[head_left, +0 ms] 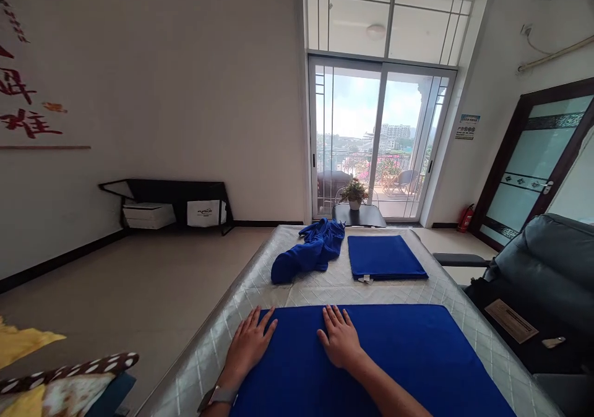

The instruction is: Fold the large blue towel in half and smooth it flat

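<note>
A large blue cloth (399,355) lies spread flat on the pale quilted mattress (204,349), close to me. My left hand (250,339) rests palm down at its left far corner, fingers spread. Near the middle of the far edge my right hand (340,336) presses flat on the same cloth, fingers stretched out. Beyond it sits a neatly folded blue cloth (387,257) with a small white tag at its front edge. To the left of that, a crumpled blue cloth (310,253) lies in a heap.
A black chair with a potted plant (354,193) stands past the mattress's far end, before the glass sliding door (380,138). On the right is a dark armchair (547,275). Patterned cloths (69,383) show at lower left. A black rack (176,203) lines the wall.
</note>
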A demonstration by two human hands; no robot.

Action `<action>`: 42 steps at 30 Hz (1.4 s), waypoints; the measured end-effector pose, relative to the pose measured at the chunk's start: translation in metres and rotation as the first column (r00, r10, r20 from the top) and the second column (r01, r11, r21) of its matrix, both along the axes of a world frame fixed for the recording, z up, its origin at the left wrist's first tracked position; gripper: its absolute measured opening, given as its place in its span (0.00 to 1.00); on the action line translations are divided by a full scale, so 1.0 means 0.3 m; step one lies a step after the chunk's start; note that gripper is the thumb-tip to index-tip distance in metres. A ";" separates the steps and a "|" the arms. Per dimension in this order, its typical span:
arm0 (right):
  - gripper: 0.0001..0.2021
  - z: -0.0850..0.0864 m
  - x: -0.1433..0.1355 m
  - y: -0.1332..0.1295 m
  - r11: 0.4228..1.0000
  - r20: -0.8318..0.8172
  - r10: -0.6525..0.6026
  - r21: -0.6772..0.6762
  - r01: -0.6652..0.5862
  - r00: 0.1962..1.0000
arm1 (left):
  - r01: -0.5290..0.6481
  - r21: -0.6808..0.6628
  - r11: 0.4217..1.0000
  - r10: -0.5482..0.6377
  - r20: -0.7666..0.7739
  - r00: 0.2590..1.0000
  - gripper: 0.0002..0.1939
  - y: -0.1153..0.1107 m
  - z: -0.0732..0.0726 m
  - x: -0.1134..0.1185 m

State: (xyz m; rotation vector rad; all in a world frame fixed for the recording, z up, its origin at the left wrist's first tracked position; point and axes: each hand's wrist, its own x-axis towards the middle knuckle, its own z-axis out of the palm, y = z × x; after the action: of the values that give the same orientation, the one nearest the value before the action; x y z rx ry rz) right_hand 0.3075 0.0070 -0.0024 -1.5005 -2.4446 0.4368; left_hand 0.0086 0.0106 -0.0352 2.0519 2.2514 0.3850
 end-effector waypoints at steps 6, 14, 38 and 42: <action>0.37 0.019 0.336 0.007 0.990 0.119 -0.135 -0.011 0.137 0.984 | 0.007 0.025 1.000 -0.008 0.026 1.000 0.34 -0.003 -0.006 -0.003; 0.32 -0.007 0.922 -0.030 0.862 0.172 -0.506 0.107 0.495 0.845 | 0.001 0.031 1.000 -0.001 -0.006 1.000 0.35 0.013 -0.039 -0.016; 0.25 0.108 0.386 -0.053 0.951 0.010 -0.200 0.241 0.192 0.980 | 0.057 0.124 0.991 -0.063 0.051 0.997 0.31 -0.005 0.037 0.013; 0.25 0.071 0.117 -0.063 0.986 -0.078 -0.009 0.165 0.022 0.997 | 0.058 0.091 0.994 -0.064 0.063 0.996 0.32 -0.012 0.049 0.016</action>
State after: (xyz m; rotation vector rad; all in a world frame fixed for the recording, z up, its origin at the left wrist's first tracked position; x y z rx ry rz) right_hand 0.3425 -0.0120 0.0189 -1.4073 -2.3442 0.2755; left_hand 0.0135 0.0071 -0.0205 2.1113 2.1658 0.5489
